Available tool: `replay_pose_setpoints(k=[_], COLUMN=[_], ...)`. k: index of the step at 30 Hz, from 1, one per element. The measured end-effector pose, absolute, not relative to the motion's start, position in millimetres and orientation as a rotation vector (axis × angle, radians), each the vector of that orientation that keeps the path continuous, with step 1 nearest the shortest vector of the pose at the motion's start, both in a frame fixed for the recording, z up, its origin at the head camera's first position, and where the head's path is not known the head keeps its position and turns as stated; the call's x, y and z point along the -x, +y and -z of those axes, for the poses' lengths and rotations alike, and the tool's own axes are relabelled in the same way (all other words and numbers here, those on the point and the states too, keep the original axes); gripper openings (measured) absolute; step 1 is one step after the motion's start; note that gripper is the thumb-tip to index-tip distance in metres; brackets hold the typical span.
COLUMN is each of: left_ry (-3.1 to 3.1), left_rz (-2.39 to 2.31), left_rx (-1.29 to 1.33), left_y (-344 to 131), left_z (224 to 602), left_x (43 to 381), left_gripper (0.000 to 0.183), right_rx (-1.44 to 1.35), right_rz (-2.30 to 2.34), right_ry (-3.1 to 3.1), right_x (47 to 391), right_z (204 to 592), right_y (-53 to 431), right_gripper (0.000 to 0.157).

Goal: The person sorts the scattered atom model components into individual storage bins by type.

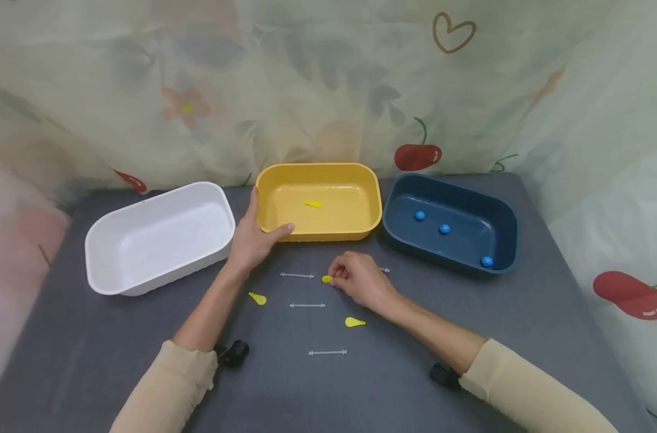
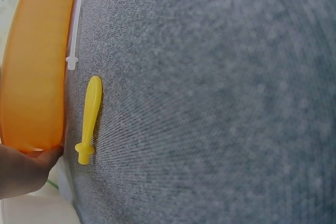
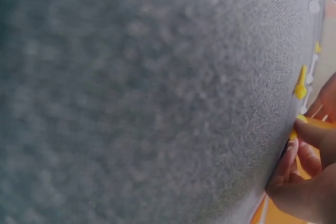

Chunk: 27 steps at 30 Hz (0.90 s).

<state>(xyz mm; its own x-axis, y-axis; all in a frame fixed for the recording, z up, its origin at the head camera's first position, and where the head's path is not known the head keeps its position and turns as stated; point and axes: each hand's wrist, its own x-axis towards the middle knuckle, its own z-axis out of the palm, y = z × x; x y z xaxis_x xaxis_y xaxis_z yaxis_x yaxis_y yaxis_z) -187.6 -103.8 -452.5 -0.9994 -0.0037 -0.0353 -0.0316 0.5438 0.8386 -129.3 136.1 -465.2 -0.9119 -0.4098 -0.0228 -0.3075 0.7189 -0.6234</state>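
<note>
My left hand [image 1: 251, 240] holds the yellow bin [image 1: 328, 237] at its front left corner, thumb over the front rim and fingers along the side. One small yellow paddle-shaped piece [image 1: 313, 204] lies inside the bin. In front of it, my right hand [image 1: 365, 281] pinches another yellow piece [image 1: 326, 279] between thumb and fingertips, close over the dark cloth. Two more such pieces lie on the cloth: one left piece [image 1: 258, 298], seen large in the left wrist view, and one right piece [image 1: 354, 322] nearer the front.
Several thin white rods with knobbed ends, one a middle rod [image 1: 307, 305], lie on the grey table [image 1: 274, 391]; one is partly hidden behind my right hand. A white bin [image 1: 160, 282] stands left. At right, a dark blue bin [image 1: 442, 258] holds three blue balls.
</note>
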Motion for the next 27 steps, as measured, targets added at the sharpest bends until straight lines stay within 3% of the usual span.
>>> replay_pose_setpoints(k=[13, 27], left_ry=[2.735, 2.750], left_rz=[-1.483, -1.485], left_rx=[0.042, 0.038], left_y=[-107.2, -104.2], left_z=[454.0, 452.9], left_x=[186.7, 188.3], left_gripper=[0.112, 0.112], right_rx=[0.568, 0.484], right_rz=[1.212, 1.532], right_ry=[2.502, 2.221], right_x=[132.8, 145.3], right_z=[458.8, 425.0], right_y=[147.6, 151.1], right_gripper=[0.006, 0.016])
